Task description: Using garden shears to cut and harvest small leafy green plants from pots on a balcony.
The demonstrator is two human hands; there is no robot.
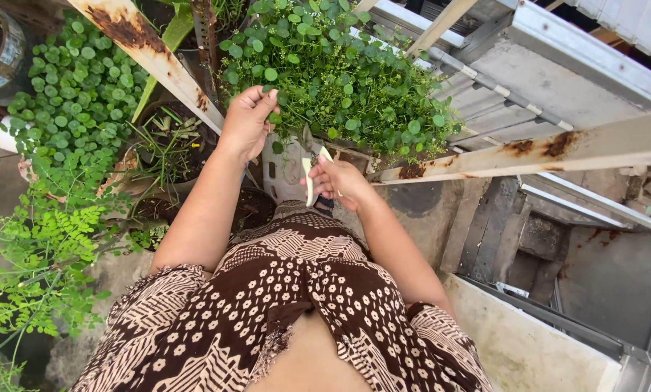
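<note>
At ten o'clock I see a second pot of round-leaved greens. A rusty white metal bar crosses at eleven. Corrugated metal sheeting lies at two o'clock.

Left hand: upper middle of the frame, fingers pinched on stems at the lower left edge of the round-leaved plant.
Right hand: centre of the frame, just below the plant, closed round the pale handles of scissors, blades pointing up toward the leaves.
Second round-leaved plant: upper left, well apart from both hands.
Rusty metal bar: slanting between the two plants.
Feathery-leaved shrub: lower left.
Patterned brown garment: bottom centre.
</note>
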